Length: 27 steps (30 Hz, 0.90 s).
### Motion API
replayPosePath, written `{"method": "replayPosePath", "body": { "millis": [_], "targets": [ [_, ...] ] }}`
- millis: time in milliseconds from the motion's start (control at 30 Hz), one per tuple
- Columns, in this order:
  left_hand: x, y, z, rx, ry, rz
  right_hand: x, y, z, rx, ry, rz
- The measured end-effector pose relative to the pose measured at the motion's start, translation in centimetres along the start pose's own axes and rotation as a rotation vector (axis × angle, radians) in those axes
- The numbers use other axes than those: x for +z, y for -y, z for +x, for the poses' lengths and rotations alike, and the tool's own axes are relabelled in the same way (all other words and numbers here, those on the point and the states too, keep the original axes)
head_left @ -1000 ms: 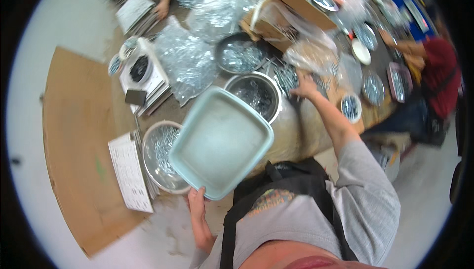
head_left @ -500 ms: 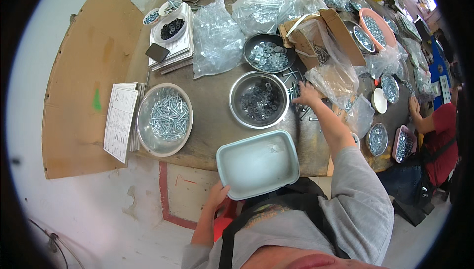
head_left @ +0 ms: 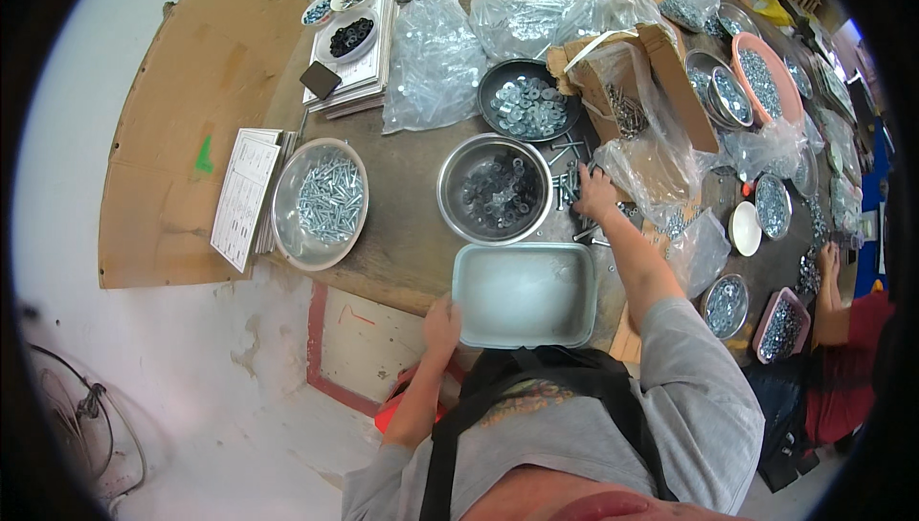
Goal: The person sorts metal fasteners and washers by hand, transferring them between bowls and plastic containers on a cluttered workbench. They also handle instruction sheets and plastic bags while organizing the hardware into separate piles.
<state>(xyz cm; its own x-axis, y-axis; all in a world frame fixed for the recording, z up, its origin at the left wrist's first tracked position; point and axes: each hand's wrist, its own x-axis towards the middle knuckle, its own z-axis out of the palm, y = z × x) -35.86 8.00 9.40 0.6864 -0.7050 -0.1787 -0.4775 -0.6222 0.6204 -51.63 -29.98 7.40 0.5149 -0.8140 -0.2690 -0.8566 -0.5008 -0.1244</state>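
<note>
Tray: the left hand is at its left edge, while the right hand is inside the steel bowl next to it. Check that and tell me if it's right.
Not quite: the head view shows the right hand at the loose bolts to the right of the steel bowl, not inside it. The left hand is at the left edge of the tray.

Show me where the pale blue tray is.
In the head view, the pale blue tray is low, right of centre, just below a metal bowl, left hand at its left edge.
</note>
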Motion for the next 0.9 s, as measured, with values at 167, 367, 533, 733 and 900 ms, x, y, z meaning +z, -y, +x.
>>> {"method": "replayPosePath", "body": {
  "millis": [167,367,533,733,900],
  "targets": [
    [2.9,-9.8,3.1,0.117,0.211,-0.341,0.0,0.2,0.7,0.044,0.1,-0.016],
    [10.3,-16.7,10.5,0.017,0.572,-0.59,2.3,-1.1,-0.6,-0.092,-0.279,0.101],
    [13.9,-19.5,11.8,-0.276,0.808,-0.763,3.8,-2.0,0.3,-0.058,-0.208,0.075],
    [11.8,-16.7,9.0,-0.437,0.841,-0.812,-1.7,-1.3,0.4,-0.005,0.005,0.237],
    [7.7,-11.8,7.4,-0.488,0.61,-0.794,-5.4,1.4,-7.3,-0.248,-0.08,0.352]
  ]
}}
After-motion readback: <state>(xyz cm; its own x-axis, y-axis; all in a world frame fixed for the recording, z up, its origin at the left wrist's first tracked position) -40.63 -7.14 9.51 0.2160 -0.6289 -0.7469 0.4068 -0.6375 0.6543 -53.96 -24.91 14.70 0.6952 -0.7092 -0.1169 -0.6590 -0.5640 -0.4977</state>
